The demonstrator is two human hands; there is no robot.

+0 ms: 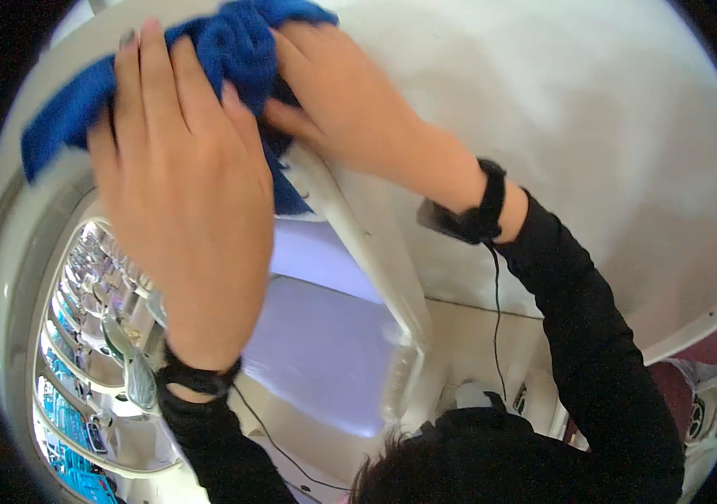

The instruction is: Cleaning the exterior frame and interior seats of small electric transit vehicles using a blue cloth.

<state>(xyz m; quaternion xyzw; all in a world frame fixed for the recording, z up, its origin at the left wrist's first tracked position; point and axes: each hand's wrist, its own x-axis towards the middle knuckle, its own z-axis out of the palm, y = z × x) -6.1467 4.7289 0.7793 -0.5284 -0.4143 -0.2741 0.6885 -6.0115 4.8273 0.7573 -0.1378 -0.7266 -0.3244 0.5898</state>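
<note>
A blue cloth (237,46) lies bunched along the pale curved edge at the upper left. Across it my left hand (195,168) rests with long fingers stretched out and apart, the fingertips reaching past its middle. Close beside, my right hand (342,97) has its fingers curled on the bunched part of the same cloth; its fingertips are partly hidden and slightly blurred. One end of the cloth spreads out to the left, and another part hangs below between the hands. Both wrists carry black straps, the right one with a dark box (451,220).
A large white panel (560,101) fills the upper right. Below the hands a pale ledge (367,244) borders a bluish-white surface (316,344). Curved pale bars and shiny parts (128,361) crowd the lower left. Thin black cables (497,328) hang from the wrist straps.
</note>
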